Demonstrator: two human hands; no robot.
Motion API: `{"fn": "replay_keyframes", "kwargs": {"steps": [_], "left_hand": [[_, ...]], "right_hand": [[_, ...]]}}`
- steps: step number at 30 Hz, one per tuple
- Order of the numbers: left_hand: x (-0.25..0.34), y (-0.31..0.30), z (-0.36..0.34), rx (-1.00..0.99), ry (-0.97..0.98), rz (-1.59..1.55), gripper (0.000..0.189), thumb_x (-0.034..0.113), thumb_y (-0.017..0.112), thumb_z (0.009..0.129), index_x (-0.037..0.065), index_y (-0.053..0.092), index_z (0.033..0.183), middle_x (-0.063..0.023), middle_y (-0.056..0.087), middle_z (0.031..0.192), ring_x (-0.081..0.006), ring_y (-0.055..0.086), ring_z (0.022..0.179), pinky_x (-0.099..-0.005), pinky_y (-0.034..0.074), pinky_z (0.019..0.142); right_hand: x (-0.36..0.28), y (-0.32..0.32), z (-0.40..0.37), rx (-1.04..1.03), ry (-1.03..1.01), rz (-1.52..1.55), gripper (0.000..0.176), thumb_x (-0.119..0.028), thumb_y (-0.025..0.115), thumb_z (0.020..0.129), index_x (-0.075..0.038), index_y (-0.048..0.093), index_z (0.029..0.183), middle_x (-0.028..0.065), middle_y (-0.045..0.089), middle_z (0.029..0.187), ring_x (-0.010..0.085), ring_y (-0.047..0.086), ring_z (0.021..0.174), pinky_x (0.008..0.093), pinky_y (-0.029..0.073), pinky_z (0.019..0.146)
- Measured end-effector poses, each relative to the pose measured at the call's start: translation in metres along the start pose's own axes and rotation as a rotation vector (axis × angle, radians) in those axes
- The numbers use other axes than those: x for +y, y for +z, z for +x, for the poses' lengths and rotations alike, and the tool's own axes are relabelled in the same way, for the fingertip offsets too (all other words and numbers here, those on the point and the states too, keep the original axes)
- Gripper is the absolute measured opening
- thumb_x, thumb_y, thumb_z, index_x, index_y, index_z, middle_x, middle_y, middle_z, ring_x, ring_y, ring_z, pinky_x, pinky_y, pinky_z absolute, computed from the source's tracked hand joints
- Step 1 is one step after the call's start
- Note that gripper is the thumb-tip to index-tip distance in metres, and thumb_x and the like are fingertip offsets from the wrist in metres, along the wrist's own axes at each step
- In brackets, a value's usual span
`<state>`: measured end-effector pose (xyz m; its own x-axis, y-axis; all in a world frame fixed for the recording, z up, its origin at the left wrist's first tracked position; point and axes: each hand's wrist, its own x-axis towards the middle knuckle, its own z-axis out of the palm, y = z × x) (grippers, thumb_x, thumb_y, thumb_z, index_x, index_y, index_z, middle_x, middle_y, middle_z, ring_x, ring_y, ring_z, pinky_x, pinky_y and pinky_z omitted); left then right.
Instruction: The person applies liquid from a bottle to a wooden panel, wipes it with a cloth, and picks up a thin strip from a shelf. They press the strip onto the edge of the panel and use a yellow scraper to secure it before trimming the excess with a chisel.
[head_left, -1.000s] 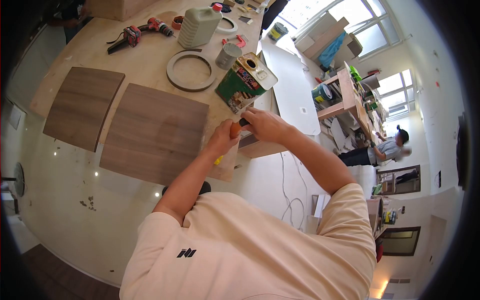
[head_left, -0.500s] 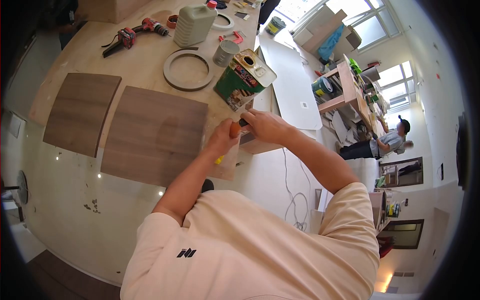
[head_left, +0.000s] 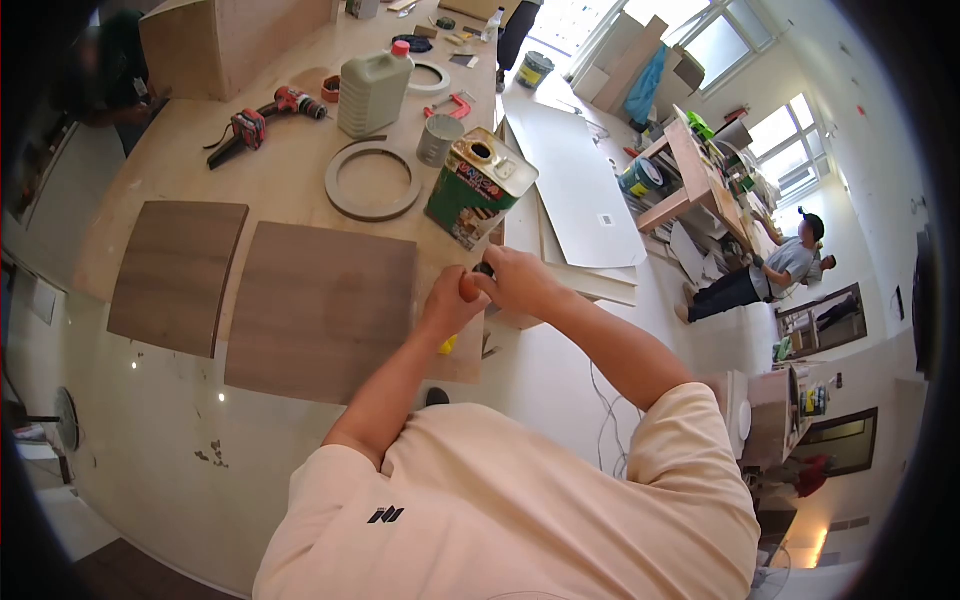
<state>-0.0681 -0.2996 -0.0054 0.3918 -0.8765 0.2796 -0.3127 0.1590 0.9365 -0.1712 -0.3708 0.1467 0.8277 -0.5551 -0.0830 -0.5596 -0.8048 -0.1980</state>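
At a pale workbench [head_left: 270, 175], two dark wood-grain panels are seen lying flat side by side, the left panel [head_left: 175, 275] just apart from the right panel [head_left: 320, 310]. Farther back, a red cordless drill [head_left: 265, 113] is laid on its side, with a plastic jug [head_left: 372, 92] stood upright beyond a flat wooden ring [head_left: 373, 180]. At the near edge of the bench, just beside the right panel, an orange-handled tool [head_left: 467, 287] is held between both hands: the left hand [head_left: 447, 300] is closed around the orange handle, while the right hand [head_left: 518, 283] is wrapped over the tool's dark end, its fingers curled shut. What kind of tool it is cannot be told. A small grey tin [head_left: 440, 140] and a green can [head_left: 478, 188] with an open spout are set just behind the hands. White boards [head_left: 575, 185] are spread to the right, and another person [head_left: 770, 270] is seen low down by the far wall.
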Motion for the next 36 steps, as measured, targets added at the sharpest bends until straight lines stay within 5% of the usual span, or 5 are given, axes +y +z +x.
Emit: {"fn": "replay_keyframes", "kwargs": {"steps": [9, 18, 26, 30, 36], "left_hand": [[-0.003, 0.005, 0.009, -0.066, 0.053, 0.013, 0.027, 0.011, 0.074, 0.068, 0.004, 0.05, 0.08, -0.0147, 0.057, 0.074, -0.0362, 0.057, 0.069, -0.0421, 0.047, 0.062], [0.002, 0.016, 0.004, 0.02, -0.032, -0.083, 0.023, 0.005, 0.07, 0.067, 0.003, 0.056, 0.085, -0.0167, 0.058, 0.082, -0.0363, 0.057, 0.078, -0.0416, 0.047, 0.069], [0.011, 0.019, 0.006, 0.029, -0.187, -0.078, 0.025, 0.004, 0.073, 0.067, 0.003, 0.056, 0.086, -0.0145, 0.06, 0.084, -0.0348, 0.059, 0.08, -0.0403, 0.048, 0.07], [0.01, 0.018, 0.007, 0.024, -0.119, -0.071, 0.026, 0.006, 0.076, 0.068, 0.004, 0.057, 0.085, -0.0139, 0.06, 0.083, -0.0328, 0.061, 0.081, -0.0394, 0.048, 0.071], [0.009, 0.011, 0.005, -0.063, -0.132, -0.073, 0.031, 0.009, 0.077, 0.07, 0.003, 0.053, 0.09, -0.0139, 0.058, 0.085, -0.0297, 0.06, 0.079, -0.0376, 0.048, 0.071]], "right_hand": [[0.026, -0.012, 0.022, -0.088, -0.411, -0.368, 0.048, -0.055, 0.054, 0.088, -0.007, 0.062, 0.086, 0.0083, 0.064, 0.086, 0.0267, 0.066, 0.083, 0.039, 0.051, 0.07], [0.027, 0.01, 0.02, -0.025, -0.203, -0.289, 0.044, -0.053, 0.054, 0.085, -0.011, 0.063, 0.079, 0.0066, 0.065, 0.078, 0.0266, 0.066, 0.073, 0.0394, 0.051, 0.062], [0.03, 0.027, 0.012, 0.227, -0.108, -0.163, 0.041, -0.049, 0.058, 0.084, -0.01, 0.058, 0.072, 0.0065, 0.062, 0.07, 0.0276, 0.065, 0.066, 0.0403, 0.049, 0.055], [0.022, 0.037, 0.007, 0.343, -0.027, -0.099, 0.038, -0.045, 0.062, 0.082, -0.01, 0.055, 0.07, 0.0059, 0.06, 0.068, 0.0294, 0.063, 0.064, 0.0416, 0.049, 0.055], [0.013, 0.039, -0.011, 0.341, 0.125, 0.122, 0.036, -0.041, 0.066, 0.084, -0.006, 0.057, 0.085, 0.0124, 0.06, 0.085, 0.0287, 0.063, 0.075, 0.0376, 0.05, 0.065]]}}
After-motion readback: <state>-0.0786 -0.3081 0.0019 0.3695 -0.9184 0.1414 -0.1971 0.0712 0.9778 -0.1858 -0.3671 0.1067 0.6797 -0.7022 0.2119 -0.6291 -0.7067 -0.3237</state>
